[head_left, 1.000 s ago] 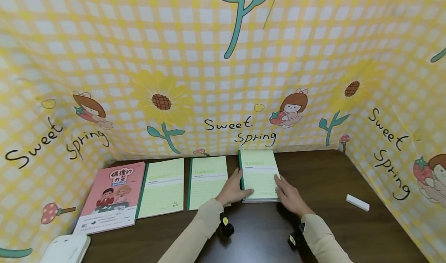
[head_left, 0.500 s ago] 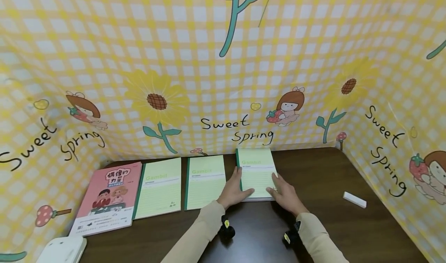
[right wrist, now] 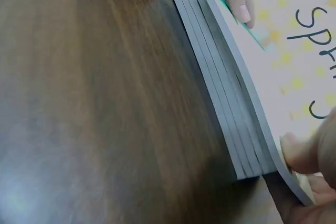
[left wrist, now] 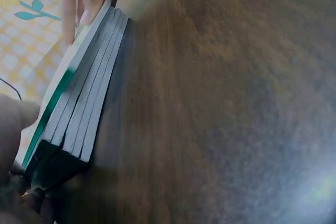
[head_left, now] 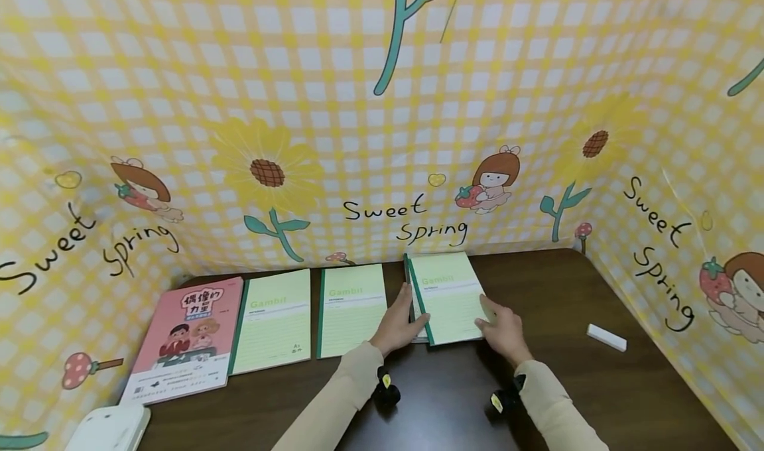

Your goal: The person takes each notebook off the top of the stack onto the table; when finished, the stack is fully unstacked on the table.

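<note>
We judged the step as peeling the top notebook (head_left: 450,296) off the stack (right wrist: 220,93) at mid-desk (head_left: 555,378), right hand (head_left: 504,331) fingers pinching its near corner, left hand (head_left: 398,325) flat on the spine side; next, lift clear.

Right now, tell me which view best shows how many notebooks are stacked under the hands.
The right wrist view: the notebook stack shows its page edges side-on, about five layers. The left wrist view shows the same stack from its green spine end, darker. The head view shows only the top notebook, skewed, between both hands.
</note>
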`<state>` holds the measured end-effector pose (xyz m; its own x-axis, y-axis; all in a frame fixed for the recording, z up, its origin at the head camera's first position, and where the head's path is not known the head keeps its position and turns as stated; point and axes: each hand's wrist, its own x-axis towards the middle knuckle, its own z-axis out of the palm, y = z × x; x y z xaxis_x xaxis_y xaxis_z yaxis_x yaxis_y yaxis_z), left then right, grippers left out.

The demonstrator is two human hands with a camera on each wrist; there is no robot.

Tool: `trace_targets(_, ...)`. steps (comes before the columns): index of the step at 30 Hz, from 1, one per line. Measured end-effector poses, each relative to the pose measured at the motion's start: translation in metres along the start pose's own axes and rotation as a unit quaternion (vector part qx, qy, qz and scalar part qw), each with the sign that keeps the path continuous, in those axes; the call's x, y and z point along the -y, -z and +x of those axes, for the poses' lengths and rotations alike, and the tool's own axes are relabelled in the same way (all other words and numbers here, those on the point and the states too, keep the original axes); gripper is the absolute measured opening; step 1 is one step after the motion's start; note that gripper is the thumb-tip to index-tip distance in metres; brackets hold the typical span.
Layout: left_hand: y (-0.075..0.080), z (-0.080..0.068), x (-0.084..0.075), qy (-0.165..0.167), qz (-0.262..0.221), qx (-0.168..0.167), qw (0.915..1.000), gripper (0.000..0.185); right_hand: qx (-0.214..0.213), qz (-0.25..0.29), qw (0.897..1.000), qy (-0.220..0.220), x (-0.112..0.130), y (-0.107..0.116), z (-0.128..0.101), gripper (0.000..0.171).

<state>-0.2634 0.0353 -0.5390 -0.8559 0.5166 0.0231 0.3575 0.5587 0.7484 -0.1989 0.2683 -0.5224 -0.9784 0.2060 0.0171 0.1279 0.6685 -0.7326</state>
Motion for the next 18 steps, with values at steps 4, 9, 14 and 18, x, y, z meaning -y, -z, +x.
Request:
trace_targets(4,0.003,0.001,0.000,-0.015,0.007,-0.003,0.9999,0.058,-0.041,0.021,0.998,-0.046,-0.006,0.013,-0.006,0.049)
trace_targets(9,0.006,0.001,-0.001,-0.007,0.014,-0.006,0.9999,0.056,-0.087,0.059,0.989,-0.104,-0.013,0.037,-0.008,0.046)
trace_targets(14,0.005,0.002,-0.003,-0.008,0.018,-0.004,0.9998,0.056,-0.155,0.108,0.972,-0.136,-0.018,0.071,-0.006,0.048)
trace_targets(18,0.002,0.003,-0.002,-0.011,0.016,-0.001,0.9998,0.056,-0.174,0.119,0.965,-0.155,-0.023,0.096,-0.008,0.048)
